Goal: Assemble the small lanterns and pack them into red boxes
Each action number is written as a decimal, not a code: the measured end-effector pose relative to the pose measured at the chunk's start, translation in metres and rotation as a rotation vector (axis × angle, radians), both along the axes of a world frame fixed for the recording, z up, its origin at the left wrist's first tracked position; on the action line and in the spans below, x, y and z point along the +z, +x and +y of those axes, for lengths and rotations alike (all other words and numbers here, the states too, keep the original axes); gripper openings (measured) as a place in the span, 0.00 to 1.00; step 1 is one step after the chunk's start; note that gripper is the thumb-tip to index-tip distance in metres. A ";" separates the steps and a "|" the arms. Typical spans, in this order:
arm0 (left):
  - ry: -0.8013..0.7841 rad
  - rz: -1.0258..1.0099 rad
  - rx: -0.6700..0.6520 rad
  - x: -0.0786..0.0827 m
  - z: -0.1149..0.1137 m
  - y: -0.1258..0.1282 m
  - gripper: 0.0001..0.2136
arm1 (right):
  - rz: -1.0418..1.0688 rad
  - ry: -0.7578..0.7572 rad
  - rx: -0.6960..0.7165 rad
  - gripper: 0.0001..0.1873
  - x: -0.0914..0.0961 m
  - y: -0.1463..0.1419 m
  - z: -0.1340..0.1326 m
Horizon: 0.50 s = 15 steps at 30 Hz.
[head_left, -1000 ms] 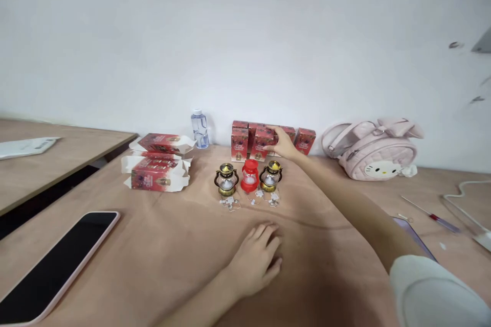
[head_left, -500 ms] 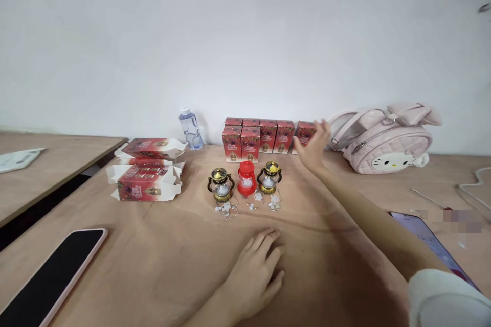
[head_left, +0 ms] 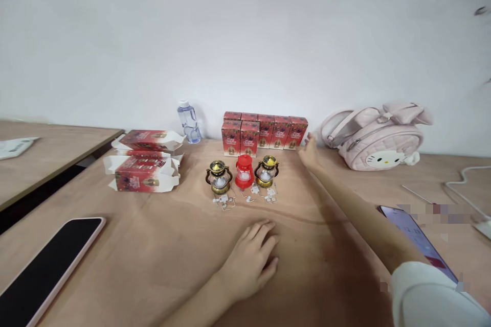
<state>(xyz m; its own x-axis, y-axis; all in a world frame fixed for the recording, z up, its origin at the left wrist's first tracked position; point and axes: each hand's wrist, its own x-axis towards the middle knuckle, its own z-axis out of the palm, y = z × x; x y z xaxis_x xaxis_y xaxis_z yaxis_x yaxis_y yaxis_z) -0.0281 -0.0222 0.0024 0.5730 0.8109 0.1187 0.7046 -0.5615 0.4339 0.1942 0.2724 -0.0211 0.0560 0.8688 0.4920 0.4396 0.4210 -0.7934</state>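
Right arm stretched forward, right hand (head_left: pixel 310 154) at the right end of the red boxes (head_left: pixel 250 139); can't tell if it's gripping or just touching. Left hand (head_left: pixel 251 255) palm-down on table (head_left: pixel 153 255), open, fingers relaxed. Boxes stand by the wall (head_left: pixel 245 36), well ahead of left hand, behind three lanterns (head_left: pixel 244 171).

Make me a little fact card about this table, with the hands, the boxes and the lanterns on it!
Red boxes: seven, upright, two standing in front of a row of five
Right hand: beside the row's right end; touching or not, I can't tell
Left hand: palm down on the table
Lanterns: three, a red one between two black-and-gold ones
Bottle: upright near the wall
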 end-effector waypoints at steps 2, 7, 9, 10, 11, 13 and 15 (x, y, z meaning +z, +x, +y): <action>0.013 -0.001 -0.005 -0.001 0.000 0.000 0.16 | 0.042 0.081 -0.155 0.32 0.008 -0.005 -0.017; 0.073 -0.022 -0.009 -0.005 0.002 0.000 0.15 | -0.285 0.348 0.168 0.23 0.050 -0.024 -0.077; 0.097 -0.025 -0.013 -0.007 0.004 0.000 0.15 | -0.588 0.305 0.413 0.23 0.066 -0.034 -0.096; 0.107 -0.025 -0.016 -0.008 0.005 0.000 0.14 | -0.674 0.287 0.469 0.22 0.072 -0.038 -0.103; 0.116 -0.027 -0.018 -0.008 0.006 0.000 0.14 | -0.705 0.265 0.502 0.21 0.075 -0.041 -0.107; 0.130 -0.024 -0.026 -0.009 0.008 0.000 0.14 | -0.649 0.217 0.494 0.19 0.076 -0.043 -0.111; 0.130 -0.018 -0.028 -0.009 0.010 0.001 0.14 | -0.469 0.185 0.404 0.15 0.069 -0.040 -0.112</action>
<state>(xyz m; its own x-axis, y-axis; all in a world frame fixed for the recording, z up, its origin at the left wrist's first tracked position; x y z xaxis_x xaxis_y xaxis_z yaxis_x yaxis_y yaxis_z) -0.0274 -0.0126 -0.0065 0.5917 0.7720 0.2321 0.6808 -0.6327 0.3689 0.1545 0.1600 0.0477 -0.5151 0.6747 0.5287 0.4999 0.7375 -0.4541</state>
